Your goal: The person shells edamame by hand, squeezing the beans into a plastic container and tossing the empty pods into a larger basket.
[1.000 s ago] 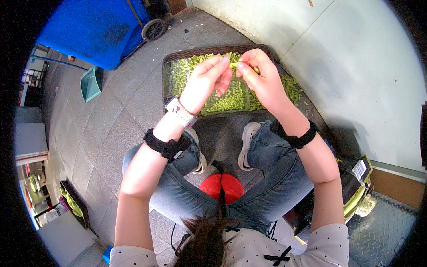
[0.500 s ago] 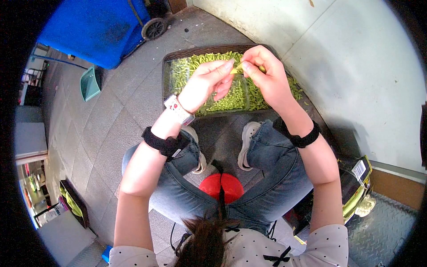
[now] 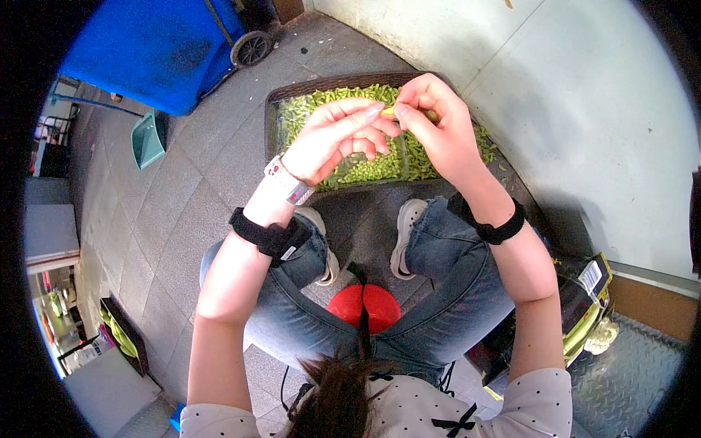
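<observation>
Both of my hands are raised over a dark tray [image 3: 272, 139] of green bean pods [image 3: 423, 162]. A small yellow-green bean pod [image 3: 388, 112] is pinched between them. My left hand [image 3: 337, 139] grips its left end with thumb and index finger, its other fingers loosely curled. My right hand [image 3: 437, 124] is closed on the pod's other end, with another green piece showing by its fingers. Below my hands, inside the tray, a clear plastic container holds shelled green beans [image 3: 365, 172]; my left hand partly covers it.
A pale wall [image 3: 577, 95] runs along the right of the tray. At upper left are a blue wheeled bin [image 3: 146, 51] and a teal dustpan [image 3: 148, 139]. A red stool [image 3: 380, 310] is between my legs. A dark crate [image 3: 120, 336] stands at lower left, a black box [image 3: 577, 292] at right.
My left hand has rolled slightly, and its lower fingers have spread toward the right hand. The pod stays between both hands. The right hand has barely moved.
</observation>
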The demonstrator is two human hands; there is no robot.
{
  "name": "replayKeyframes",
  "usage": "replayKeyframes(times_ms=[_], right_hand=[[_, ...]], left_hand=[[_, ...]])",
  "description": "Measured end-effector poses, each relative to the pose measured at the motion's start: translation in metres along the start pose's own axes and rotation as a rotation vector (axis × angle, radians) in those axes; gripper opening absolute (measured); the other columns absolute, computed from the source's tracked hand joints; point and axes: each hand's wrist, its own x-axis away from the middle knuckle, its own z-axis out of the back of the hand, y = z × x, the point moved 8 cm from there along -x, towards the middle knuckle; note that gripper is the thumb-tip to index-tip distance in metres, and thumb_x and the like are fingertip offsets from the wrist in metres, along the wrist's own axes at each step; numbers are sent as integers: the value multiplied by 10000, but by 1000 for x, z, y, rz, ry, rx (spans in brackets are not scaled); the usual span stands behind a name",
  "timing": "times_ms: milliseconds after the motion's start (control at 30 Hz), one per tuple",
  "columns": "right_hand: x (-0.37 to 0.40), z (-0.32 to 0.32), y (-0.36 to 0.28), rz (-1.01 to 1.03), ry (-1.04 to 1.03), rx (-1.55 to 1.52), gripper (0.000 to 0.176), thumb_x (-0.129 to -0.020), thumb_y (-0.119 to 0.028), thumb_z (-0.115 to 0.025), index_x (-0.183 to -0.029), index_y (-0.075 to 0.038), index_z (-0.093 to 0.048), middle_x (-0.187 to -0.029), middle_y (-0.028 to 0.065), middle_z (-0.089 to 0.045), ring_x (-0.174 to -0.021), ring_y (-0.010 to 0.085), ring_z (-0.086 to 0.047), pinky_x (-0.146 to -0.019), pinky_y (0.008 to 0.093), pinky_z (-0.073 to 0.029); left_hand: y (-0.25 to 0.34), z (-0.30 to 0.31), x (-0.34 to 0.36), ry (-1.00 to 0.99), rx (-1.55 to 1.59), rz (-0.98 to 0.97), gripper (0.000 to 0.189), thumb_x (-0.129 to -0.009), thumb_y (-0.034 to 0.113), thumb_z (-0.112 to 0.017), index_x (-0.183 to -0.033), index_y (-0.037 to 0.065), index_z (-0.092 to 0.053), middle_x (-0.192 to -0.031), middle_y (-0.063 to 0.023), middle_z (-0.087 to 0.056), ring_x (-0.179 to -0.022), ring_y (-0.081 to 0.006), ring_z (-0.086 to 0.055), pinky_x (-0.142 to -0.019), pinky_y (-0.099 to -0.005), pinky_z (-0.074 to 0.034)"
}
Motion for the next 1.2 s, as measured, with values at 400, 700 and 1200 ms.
replayKeyframes(times_ms=[400, 700, 1200], right_hand=[[-3, 18, -3, -11, 106, 158, 33, -744, -10, -498, -755, 0, -527, -701, 18, -552, -688, 67, -512, -623, 209, -407], [5, 2, 24, -446, -14, -308, 138, -758, -197, -551, -697, -76, -529, -580, -30, -461, -451, 9, -335, -385, 165, -244], [5, -5, -16, 264, -24, 632, 98, -724, -107, -544, -782, -31, -567, -708, 119, -573, -638, 255, -565, -554, 308, -450]], left_hand=[[1, -15, 3, -307, 283, -30, 248, -837, 259, -396, -684, 64, -410, -564, -12, -388, -499, -138, -401, -457, -245, -335], [0, -15, 4, -298, 297, 2, 242, -836, 270, -382, -787, 41, -444, -598, -20, -415, -540, -141, -428, -498, -238, -352], [-13, 8, -5, -77, 99, 32, 179, -855, 179, -401, -809, 21, -469, -610, -9, -445, -543, -112, -441, -504, -222, -371]])
